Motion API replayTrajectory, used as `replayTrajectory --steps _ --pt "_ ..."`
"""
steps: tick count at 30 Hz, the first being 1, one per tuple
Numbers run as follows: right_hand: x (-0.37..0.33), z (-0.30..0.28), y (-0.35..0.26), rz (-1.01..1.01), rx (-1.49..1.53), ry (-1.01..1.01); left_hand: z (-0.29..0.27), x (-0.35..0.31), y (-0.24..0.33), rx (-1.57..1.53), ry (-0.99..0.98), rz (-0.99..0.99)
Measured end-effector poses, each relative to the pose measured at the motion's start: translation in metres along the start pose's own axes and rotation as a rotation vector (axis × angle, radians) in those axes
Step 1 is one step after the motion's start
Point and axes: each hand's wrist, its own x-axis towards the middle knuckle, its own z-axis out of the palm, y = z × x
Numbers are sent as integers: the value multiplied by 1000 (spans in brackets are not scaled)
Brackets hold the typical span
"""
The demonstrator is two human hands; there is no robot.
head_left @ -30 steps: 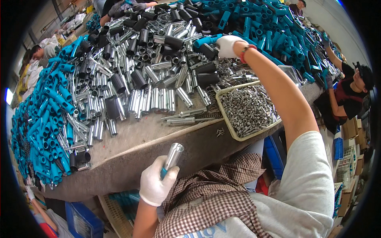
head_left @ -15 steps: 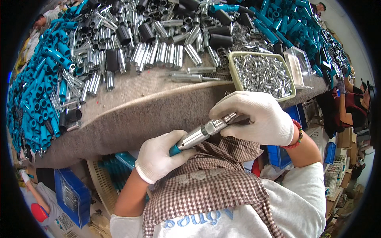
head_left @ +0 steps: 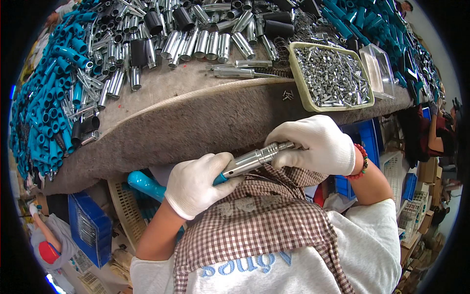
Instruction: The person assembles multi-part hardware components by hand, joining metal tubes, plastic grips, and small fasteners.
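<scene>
A tool with a chrome barrel (head_left: 245, 163) and a teal body lies across both my white-gloved hands, tilted up to the right. My left hand (head_left: 197, 185) is wrapped round it where the barrel meets the teal part. A rounded teal end (head_left: 146, 185) shows left of that hand; it looks like the same tool's rear, though the glove hides the join. At the narrow stepped tip, my right hand (head_left: 316, 144) is closed, with thumb and fingers round the metal collar. Whether a small part is also pinched there is hidden.
A pale green tray (head_left: 307, 100) of small metal pins sits at the bench edge, beside a clear plastic box (head_left: 379, 71). Chrome tubes (head_left: 212, 45) and teal tool bodies (head_left: 51, 117) are heaped behind. Loose pins (head_left: 288, 95) lie on the grey cloth (head_left: 196, 117). Other people work nearby.
The tool has turned slightly, and its rounded teal end now shows left of my left hand. My right fingers have shifted round the tip. The view has moved a little.
</scene>
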Motion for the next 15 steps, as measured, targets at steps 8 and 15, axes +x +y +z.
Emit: replayTrajectory --steps 8,15 --pt "-3 9 7 -60 -74 27 1 -2 3 81 -13 13" --pt "-6 13 10 -57 -19 -4 -3 -5 5 152 -48 27"
